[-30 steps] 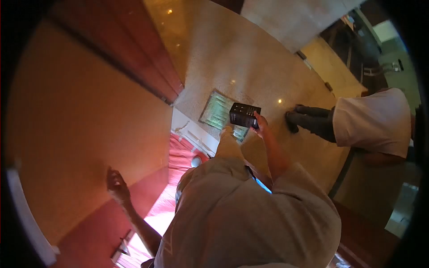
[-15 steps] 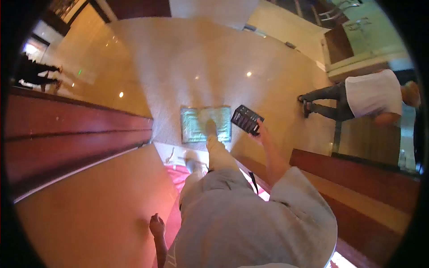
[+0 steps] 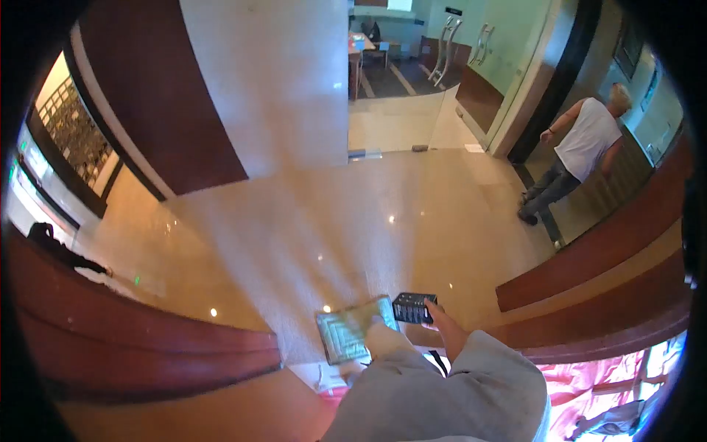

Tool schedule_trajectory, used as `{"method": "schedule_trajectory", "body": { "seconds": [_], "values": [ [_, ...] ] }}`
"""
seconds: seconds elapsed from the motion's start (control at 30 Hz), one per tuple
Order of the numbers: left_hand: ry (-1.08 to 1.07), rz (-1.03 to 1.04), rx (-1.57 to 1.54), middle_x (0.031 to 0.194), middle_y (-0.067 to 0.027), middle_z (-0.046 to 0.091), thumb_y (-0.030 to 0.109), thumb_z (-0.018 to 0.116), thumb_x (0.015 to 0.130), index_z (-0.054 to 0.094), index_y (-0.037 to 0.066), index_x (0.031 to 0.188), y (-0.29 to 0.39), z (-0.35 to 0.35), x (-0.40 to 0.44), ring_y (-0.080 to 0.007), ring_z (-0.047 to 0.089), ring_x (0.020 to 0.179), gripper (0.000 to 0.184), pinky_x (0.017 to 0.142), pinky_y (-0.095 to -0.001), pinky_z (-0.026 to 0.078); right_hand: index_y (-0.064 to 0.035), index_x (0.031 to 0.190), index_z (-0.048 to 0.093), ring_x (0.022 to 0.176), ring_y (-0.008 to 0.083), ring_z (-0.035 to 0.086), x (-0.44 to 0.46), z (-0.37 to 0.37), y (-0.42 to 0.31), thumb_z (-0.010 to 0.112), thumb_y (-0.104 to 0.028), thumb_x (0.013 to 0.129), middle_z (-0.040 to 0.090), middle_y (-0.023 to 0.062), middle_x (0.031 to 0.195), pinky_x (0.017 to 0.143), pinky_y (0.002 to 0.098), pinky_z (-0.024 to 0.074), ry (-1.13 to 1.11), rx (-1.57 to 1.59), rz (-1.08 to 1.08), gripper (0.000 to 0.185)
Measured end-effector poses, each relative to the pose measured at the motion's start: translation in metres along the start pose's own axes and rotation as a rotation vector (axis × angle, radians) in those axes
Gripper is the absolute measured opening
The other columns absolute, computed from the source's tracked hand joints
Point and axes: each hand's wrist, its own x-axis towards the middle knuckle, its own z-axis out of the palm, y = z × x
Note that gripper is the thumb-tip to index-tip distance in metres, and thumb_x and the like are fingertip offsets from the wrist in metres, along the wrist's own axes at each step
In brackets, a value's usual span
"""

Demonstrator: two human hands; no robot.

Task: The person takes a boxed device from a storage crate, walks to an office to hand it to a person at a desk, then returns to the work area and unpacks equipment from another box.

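Observation:
A small black box with pale print (image 3: 414, 308) is held in my right hand (image 3: 442, 324), out in front of my body with the fingers wrapped on its right side. Below and to the left of the box lies a green mat (image 3: 343, 337) on the shiny floor, and one of my feet is on it. My left hand is out of the frame.
A person in a white sleeveless top (image 3: 587, 140) stands at the right by a dark wall. Glass doors with metal handles (image 3: 444, 51) are at the top. Red-brown panels (image 3: 147, 331) flank the doorway. Another person in dark clothes (image 3: 62, 250) is at the far left.
The view has tilted up and turned, showing more of the hall and glass doors. My left hand has gone out of sight. The box remains in my right hand.

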Motion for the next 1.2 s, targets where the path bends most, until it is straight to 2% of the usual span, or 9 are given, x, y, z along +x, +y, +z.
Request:
{"method": "schedule_trajectory", "body": {
  "seconds": [0.43, 0.53, 0.6, 0.63, 0.67, 0.83, 0.93, 1.0, 1.2],
  "values": [
    [-0.013, 0.04, -0.031, 0.107, -0.0178, 0.063, 0.048, 0.054, 0.083, 0.063, 0.004, 0.107, 0.147, -0.172, 0.223, -0.0338, 0.059, 0.1, 0.051, 0.092, -0.0427, 0.044, -0.0158, 0.136, 0.029, 0.102, 0.0306, 0.059, 0.146, -0.023, -0.048, 0.073, -0.041, 0.076, 0.053, 0.0118, 0.122, 0.077, 0.0488, 0.0535, -0.035, -0.303, -0.206, 0.079],
    [-0.053, 0.069, 0.003, 0.109, -0.0179, 0.063, 0.052, 0.054, 0.083, 0.063, 0.004, 0.108, 0.151, -0.179, 0.242, -0.0342, 0.059, 0.102, 0.055, 0.094, -0.0427, 0.044, -0.0142, 0.132, 0.034, 0.1, 0.0292, 0.06, 0.081, -0.029, -0.097, 0.074, -0.039, 0.076, 0.054, 0.0117, 0.121, 0.076, 0.0474, 0.0543, 0.031, -0.232, -0.127, 0.073],
    [-0.056, 0.12, 0.027, 0.11, -0.018, 0.063, 0.055, 0.054, 0.083, 0.063, 0.004, 0.108, 0.164, -0.173, 0.246, -0.0345, 0.059, 0.103, 0.057, 0.095, -0.0427, 0.043, -0.0091, 0.117, 0.053, 0.084, 0.023, 0.064, 0.13, -0.045, -0.098, 0.071, -0.035, 0.08, 0.062, 0.0089, 0.103, 0.069, 0.0414, 0.0558, -0.347, 0.118, -0.406, 0.049],
    [-0.02, 0.145, 0.017, 0.11, -0.018, 0.063, 0.056, 0.054, 0.083, 0.063, 0.004, 0.108, 0.177, -0.165, 0.259, -0.0347, 0.059, 0.104, 0.058, 0.096, -0.0428, 0.043, -0.0106, 0.113, 0.057, 0.077, 0.0217, 0.064, 0.167, -0.067, -0.094, 0.068, -0.033, 0.083, 0.065, 0.0064, 0.092, 0.065, 0.0372, 0.0557, -0.388, 0.116, -0.124, 0.039],
    [0.055, 0.115, -0.138, 0.111, -0.0184, 0.063, 0.059, 0.053, 0.081, 0.063, 0.008, 0.112, 0.186, -0.154, 0.298, -0.0353, 0.058, 0.106, 0.061, 0.096, -0.0433, 0.043, -0.0104, 0.11, 0.059, 0.073, 0.019, 0.064, 0.052, -0.065, -0.163, 0.066, -0.032, 0.085, 0.066, 0.0047, 0.089, 0.06, 0.0321, 0.0545, -0.408, 0.059, -0.298, 0.034],
    [0.047, 0.121, -0.283, 0.105, -0.0198, 0.064, 0.038, 0.06, 0.079, 0.065, 0.008, 0.105, 0.328, -0.291, 0.374, -0.0373, 0.06, 0.101, 0.039, 0.089, -0.0452, 0.047, -0.0089, 0.117, 0.055, 0.083, 0.02, 0.061, 0.109, -0.056, -0.255, 0.066, -0.03, 0.084, 0.062, 0.0076, 0.104, 0.065, 0.0303, 0.0508, -0.165, -0.123, -0.36, 0.041],
    [0.115, 0.093, -0.346, 0.105, -0.0197, 0.064, 0.038, 0.059, 0.08, 0.065, 0.007, 0.103, 0.39, -0.367, 0.403, -0.0371, 0.06, 0.1, 0.039, 0.089, -0.0447, 0.047, -0.0083, 0.12, 0.052, 0.089, 0.0207, 0.059, 0.118, -0.03, -0.337, 0.067, -0.03, 0.084, 0.06, 0.0082, 0.109, 0.071, 0.0316, 0.0495, -0.099, -0.068, -0.359, 0.045],
    [0.058, 0.141, -0.235, 0.104, -0.0196, 0.064, 0.038, 0.057, 0.08, 0.066, 0.007, 0.101, 0.399, -0.316, 0.414, -0.0371, 0.06, 0.099, 0.039, 0.089, -0.0444, 0.047, -0.008, 0.123, 0.05, 0.094, 0.0212, 0.057, 0.129, -0.043, -0.358, 0.067, -0.03, 0.084, 0.058, 0.0086, 0.112, 0.074, 0.0325, 0.0487, -0.08, -0.02, -0.369, 0.047],
    [-0.193, 0.024, -0.127, 0.099, -0.0176, 0.066, 0.038, 0.058, 0.077, 0.069, 0.007, 0.092, 0.425, -0.338, 0.497, -0.0359, 0.062, 0.093, 0.036, 0.083, -0.0445, 0.05, -0.0068, 0.13, 0.045, 0.106, 0.0227, 0.053, 0.163, -0.065, -0.463, 0.068, -0.029, 0.084, 0.052, 0.0099, 0.123, 0.086, 0.0352, 0.0462, 0.039, 0.107, -0.384, 0.056]
  ]
}}
